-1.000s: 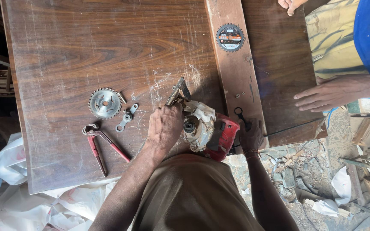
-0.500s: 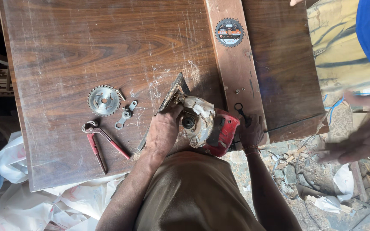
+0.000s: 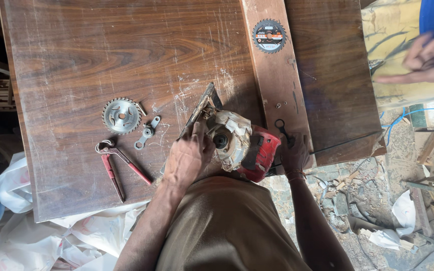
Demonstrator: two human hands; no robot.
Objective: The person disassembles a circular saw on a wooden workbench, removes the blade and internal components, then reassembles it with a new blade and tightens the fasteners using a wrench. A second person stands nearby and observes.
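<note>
A red and dusty white circular saw (image 3: 242, 145) lies on its side on the dark wooden board (image 3: 101, 55). My left hand (image 3: 187, 158) presses on the saw's base plate and body, beside the bare arbour. My right hand (image 3: 293, 153) rests at the board's near edge, on the saw's red rear end, touching a small black key (image 3: 281, 128). A bare toothed saw blade (image 3: 121, 115) lies to the left, with a small metal wrench (image 3: 147, 133) beside it and red-handled pliers (image 3: 119, 165) below.
A second saw blade with a label (image 3: 269, 35) lies on a lighter plank (image 3: 276, 75) at the top. Another person's hands (image 3: 418, 57) are at the upper right. White plastic sacks (image 3: 66, 236) lie lower left; rubble and scrap wood (image 3: 403, 200) cover the ground right.
My left hand has shifted slightly on the saw. The other person's hand left the board's right edge and rose to the upper right.
</note>
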